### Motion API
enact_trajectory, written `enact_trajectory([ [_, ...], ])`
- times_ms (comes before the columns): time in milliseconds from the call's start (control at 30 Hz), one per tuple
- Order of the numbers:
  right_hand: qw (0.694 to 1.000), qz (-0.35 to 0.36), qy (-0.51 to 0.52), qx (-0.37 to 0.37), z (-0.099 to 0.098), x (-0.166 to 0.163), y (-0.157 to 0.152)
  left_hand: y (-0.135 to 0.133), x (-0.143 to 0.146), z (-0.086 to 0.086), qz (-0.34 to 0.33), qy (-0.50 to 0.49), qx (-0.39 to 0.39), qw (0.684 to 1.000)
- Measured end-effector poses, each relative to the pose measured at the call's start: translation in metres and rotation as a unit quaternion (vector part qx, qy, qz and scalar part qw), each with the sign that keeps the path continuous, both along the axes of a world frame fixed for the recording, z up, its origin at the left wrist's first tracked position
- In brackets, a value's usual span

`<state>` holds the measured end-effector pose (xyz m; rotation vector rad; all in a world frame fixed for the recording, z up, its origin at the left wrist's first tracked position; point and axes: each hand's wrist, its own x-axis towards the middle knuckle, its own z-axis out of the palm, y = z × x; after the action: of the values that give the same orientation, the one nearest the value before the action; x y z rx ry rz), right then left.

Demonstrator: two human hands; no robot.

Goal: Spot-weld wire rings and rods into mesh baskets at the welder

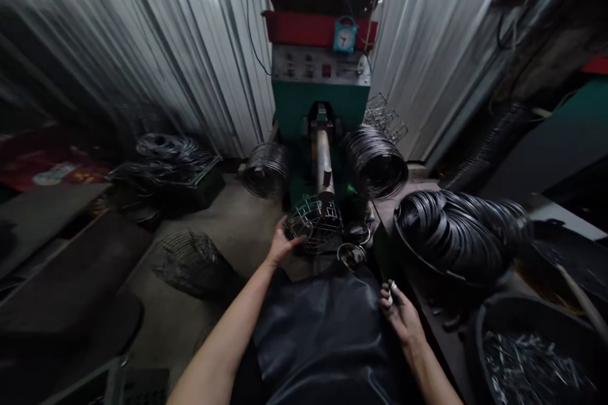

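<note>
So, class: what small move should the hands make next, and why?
Probably bring the right hand to the right side of the wire basket, to steady it: the left hand holds its left side by the machine's arm, while the right hand is apart from it.

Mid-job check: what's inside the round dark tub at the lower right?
Loose, thin metal pieces lie in the tub. They cover its bottom, so anything underneath cannot be seen.
</note>
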<state>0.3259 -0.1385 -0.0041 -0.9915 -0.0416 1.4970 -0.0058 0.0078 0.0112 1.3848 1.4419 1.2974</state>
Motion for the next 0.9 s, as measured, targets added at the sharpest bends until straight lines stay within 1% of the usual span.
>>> enact_trajectory([
  [67,0.999,0.026,0.011,-0.017,0.003,-0.001,0.004,0.003,0.003,-0.006,-0.012,-0.036,0.002,0.999],
  [200,0.998,0.045,0.040,-0.008,0.010,-0.007,0.010,0.002,0.009,-0.016,-0.025,-0.099,0.019,0.995],
  [267,0.997,0.045,0.058,-0.003,0.014,-0.010,0.011,0.001,0.011,-0.017,-0.026,-0.148,0.018,0.989],
  [333,0.997,0.041,0.062,0.012,0.017,-0.011,0.012,-0.001,0.012,-0.015,-0.012,-0.184,0.010,0.983],
  [400,0.997,0.030,0.056,0.036,0.018,-0.011,0.010,-0.007,0.011,-0.012,0.003,-0.200,0.007,0.980],
  [467,0.997,0.021,0.051,0.057,0.019,-0.010,0.006,-0.019,0.009,-0.008,-0.007,-0.211,0.009,0.978],
  [533,0.996,0.020,0.053,0.064,0.020,-0.009,0.000,-0.037,0.004,-0.005,-0.037,-0.219,0.002,0.975],
  [633,0.997,0.011,0.057,0.042,0.022,-0.010,-0.008,-0.070,-0.002,0.002,-0.061,-0.216,-0.015,0.974],
  [700,0.999,0.010,0.046,0.026,0.024,-0.012,-0.013,-0.089,-0.006,0.009,-0.064,-0.215,-0.021,0.974],
  [767,0.999,0.024,0.030,0.028,0.027,-0.014,-0.015,-0.102,-0.007,0.018,-0.067,-0.228,-0.025,0.971],
  [900,0.998,0.041,0.012,0.050,0.033,-0.019,-0.013,-0.115,-0.003,0.037,-0.083,-0.301,-0.033,0.950],
])
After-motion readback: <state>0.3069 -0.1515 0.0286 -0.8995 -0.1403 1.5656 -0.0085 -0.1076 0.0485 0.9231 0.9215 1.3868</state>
